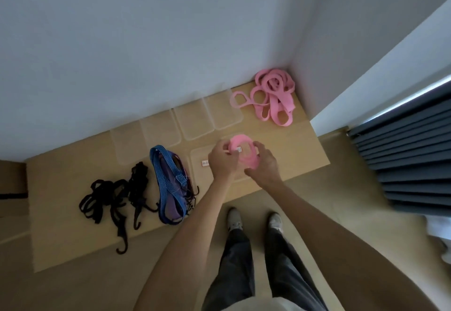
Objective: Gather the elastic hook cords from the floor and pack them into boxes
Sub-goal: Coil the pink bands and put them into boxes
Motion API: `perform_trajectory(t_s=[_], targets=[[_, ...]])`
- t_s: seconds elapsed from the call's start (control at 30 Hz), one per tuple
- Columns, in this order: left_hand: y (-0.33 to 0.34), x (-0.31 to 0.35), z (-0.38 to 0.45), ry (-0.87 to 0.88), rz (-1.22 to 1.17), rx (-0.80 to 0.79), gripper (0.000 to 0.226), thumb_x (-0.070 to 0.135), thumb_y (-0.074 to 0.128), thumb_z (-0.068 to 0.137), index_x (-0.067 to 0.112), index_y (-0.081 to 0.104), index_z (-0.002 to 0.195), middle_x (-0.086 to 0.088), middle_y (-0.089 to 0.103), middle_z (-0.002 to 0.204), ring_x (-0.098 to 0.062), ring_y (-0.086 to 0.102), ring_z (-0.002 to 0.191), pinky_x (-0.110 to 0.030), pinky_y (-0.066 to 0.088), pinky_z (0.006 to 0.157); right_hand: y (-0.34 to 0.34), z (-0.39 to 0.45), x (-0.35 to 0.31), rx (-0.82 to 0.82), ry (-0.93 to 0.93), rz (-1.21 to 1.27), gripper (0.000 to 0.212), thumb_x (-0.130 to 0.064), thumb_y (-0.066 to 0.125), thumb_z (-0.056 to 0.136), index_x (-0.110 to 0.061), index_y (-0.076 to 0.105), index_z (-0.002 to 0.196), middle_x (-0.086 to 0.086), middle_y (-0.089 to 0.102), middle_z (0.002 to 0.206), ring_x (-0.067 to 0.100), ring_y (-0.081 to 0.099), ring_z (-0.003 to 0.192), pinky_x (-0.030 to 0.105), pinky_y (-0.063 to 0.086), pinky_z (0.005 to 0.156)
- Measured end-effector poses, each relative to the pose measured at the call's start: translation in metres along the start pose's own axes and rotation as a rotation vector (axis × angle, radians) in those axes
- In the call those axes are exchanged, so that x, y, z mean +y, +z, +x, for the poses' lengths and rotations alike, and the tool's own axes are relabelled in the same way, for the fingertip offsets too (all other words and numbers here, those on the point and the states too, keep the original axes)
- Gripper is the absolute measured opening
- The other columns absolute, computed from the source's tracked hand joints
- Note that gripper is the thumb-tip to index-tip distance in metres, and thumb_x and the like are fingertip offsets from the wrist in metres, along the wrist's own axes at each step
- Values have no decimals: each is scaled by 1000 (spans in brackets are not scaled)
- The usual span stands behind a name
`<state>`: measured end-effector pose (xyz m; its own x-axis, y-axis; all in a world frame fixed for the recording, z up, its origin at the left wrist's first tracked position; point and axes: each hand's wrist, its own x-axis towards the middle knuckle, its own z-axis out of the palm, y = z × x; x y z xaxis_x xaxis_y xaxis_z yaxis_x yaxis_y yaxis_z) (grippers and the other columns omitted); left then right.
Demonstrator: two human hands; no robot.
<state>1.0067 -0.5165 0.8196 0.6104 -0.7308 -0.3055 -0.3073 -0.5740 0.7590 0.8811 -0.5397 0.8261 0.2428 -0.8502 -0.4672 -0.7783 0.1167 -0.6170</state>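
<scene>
We saw both arms bare from the elbows down, with no sleeves, watch or rings showing on the left hand [223, 161] or the right hand [264, 163]. The person wore dark grey trousers [246, 262], loose and creased along the legs, and pale, off-white shoes [234, 218]. A strip of light cloth [275, 305] showed at the waist, at the bottom edge.

white wall [122, 42], dark pleated curtain [410, 154]

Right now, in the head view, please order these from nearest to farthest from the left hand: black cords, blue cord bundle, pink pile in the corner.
From the left hand:
1. Blue cord bundle, just to its left.
2. Pink pile, in the corner.
3. Black cords, far left.
</scene>
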Motion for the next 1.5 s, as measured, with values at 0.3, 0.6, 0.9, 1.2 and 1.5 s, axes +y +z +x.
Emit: perform_trajectory(t_s=[0.3, 0.6, 0.9, 1.2, 1.5], targets=[[31, -36, 27, 4, 23, -19, 12, 8, 70, 86, 12, 70, 97, 6, 66, 83, -14, 61, 73, -30, 51, 64, 29, 30, 26, 52, -79, -202, 62, 0, 63, 81, -16, 48, 140, 16, 52, 114, 41, 61, 90, 44, 52, 74], [21, -32, 38, 113, 288, -87, 14, 6, 55, 94, 6, 68, 96, -3, 62, 103, -13, 56, 85, -18, 38, 71, 16, 37, 18, 23, -41, -260, 56, -11, 69, 82, -12, 51, 135, 13, 60, 121, 33, 60, 106, 41, 46, 92], [4, 82, 59, 254, 53, -23, 18, 4, 58, 90, 6, 71, 103, -6, 70, 100, -19, 65, 89, -26, 49, 79, -96, 64, -47, 371, -125, 1, 33, 2, 61, 85, -4, 62, 118, 15, 64, 114, 33, 63, 97, 39, 52, 79], [56, 144, 100, 83, 188, -166, 23, 14, 49, 96, 3, 68, 89, -6, 68, 92, -21, 64, 84, -29, 48, 72, -161, 136, -32, 268, 205, 134, 36, -10, 59, 86, -10, 63, 122, 10, 67, 119, 29, 60, 106, 27, 41, 83], [124, 123, 137, -274, -22, -426, 9, 9, 61, 85, 9, 69, 81, -22, 68, 84, -13, 53, 60, -25, 40, 62, -154, 193, 3, 86, 360, 57, 43, -12, 65, 87, -9, 60, 129, 13, 64, 126, 31, 62, 114, 33, 48, 95]])
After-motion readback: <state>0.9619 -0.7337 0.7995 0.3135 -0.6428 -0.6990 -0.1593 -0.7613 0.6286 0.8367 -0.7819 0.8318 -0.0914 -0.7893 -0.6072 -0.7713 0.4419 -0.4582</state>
